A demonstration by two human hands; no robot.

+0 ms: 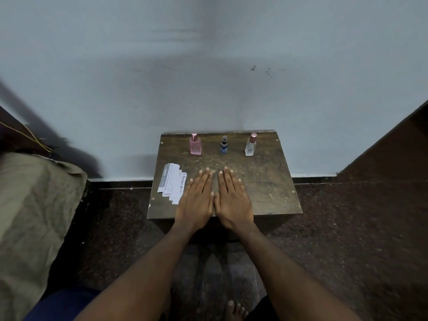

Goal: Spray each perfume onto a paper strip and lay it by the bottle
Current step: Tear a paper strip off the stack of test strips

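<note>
Three perfume bottles stand in a row along the back of a small dark wooden table point(266, 181): a pink bottle point(195, 144) at the left, a small blue bottle point(223, 145) in the middle, a clear bottle with a pink cap point(250, 145) at the right. A stack of white printed paper strips point(171, 184) lies at the table's left side. My left hand point(196, 200) and my right hand point(234, 200) lie flat, palms down, side by side near the front edge, fingers straight, holding nothing. The left hand's little finger side touches the strips.
A pale blue wall rises right behind the table. A bed or cushion with an olive cloth point(30, 216) stands at the left. Dark speckled floor point(347, 228) surrounds the table, and a bare foot point(235, 310) shows at the bottom.
</note>
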